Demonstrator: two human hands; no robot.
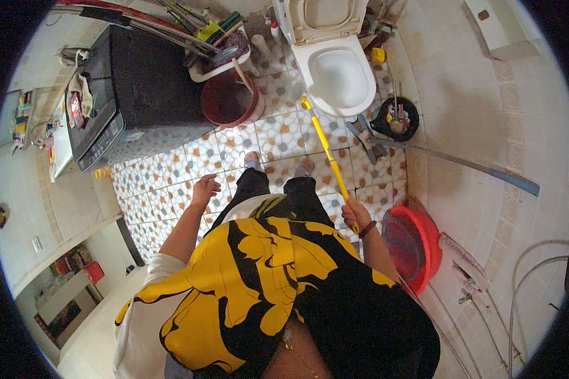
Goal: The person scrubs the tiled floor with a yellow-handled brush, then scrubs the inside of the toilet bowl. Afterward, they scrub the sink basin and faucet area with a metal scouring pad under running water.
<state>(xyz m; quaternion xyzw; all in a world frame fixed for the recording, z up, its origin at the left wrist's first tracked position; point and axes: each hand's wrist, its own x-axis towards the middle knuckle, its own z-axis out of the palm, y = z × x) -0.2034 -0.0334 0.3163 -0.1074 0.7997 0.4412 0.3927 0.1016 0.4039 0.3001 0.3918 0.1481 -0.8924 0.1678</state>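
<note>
My right hand (pixel 356 213) grips the lower end of a long yellow handle (pixel 331 158). The handle runs up to a pale, blurred brush-like head (pixel 298 90), which is just left of the white toilet bowl (pixel 344 78). Whether that head touches the floor or the bowl I cannot tell. The toilet's seat and lid (pixel 327 21) are raised. My left hand (pixel 206 189) hangs in the air over the tiled floor (pixel 180 170), fingers loosely apart and holding nothing. Below the bowl, my two slippered feet stand on the tiles.
A dark washing machine (pixel 156 90) stands left, bearing a cloth (pixel 78 90). Near it are a burgundy bucket (pixel 230 102) and a mop bucket (pixel 206 73). At right are a black bin (pixel 394 119), a long-handled floor tool (pixel 460 163) and a red basin (pixel 434 256).
</note>
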